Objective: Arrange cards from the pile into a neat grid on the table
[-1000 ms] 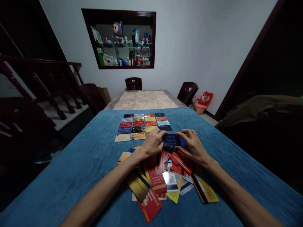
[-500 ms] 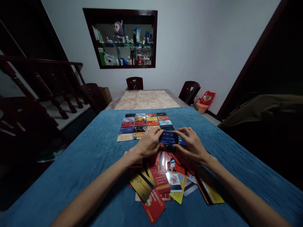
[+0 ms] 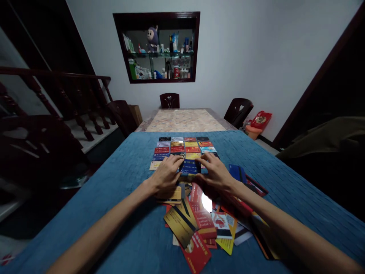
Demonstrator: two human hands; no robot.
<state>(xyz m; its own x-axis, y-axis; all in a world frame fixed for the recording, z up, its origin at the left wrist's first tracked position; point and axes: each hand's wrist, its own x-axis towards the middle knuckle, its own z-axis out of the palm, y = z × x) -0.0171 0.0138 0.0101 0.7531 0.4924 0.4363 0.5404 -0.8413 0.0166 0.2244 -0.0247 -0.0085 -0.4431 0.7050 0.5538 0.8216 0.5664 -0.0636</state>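
A dark blue card (image 3: pixel 190 166) lies flat at the near edge of a neat grid of cards (image 3: pixel 182 148) on the blue tablecloth (image 3: pixel 122 198). My left hand (image 3: pixel 166 176) pinches its left end and my right hand (image 3: pixel 215 173) holds its right end, fingers spread over the card. Just in front of both wrists lies a loose heap of red, gold and white cards (image 3: pixel 202 220). Another blue card (image 3: pixel 237 172) lies apart to the right of my right hand.
Beyond the blue cloth the table carries a patterned beige cover (image 3: pixel 184 120), with dark chairs (image 3: pixel 169 100) around it. A wall niche (image 3: pixel 159 47) holds bottles and a plush toy. A stair railing (image 3: pixel 71 99) stands on the left, a red bag (image 3: pixel 260 120) on the right.
Both hands have carried the dark blue card forward and left, from above the heap down onto the near row of the grid. The view has shifted slightly to the left.
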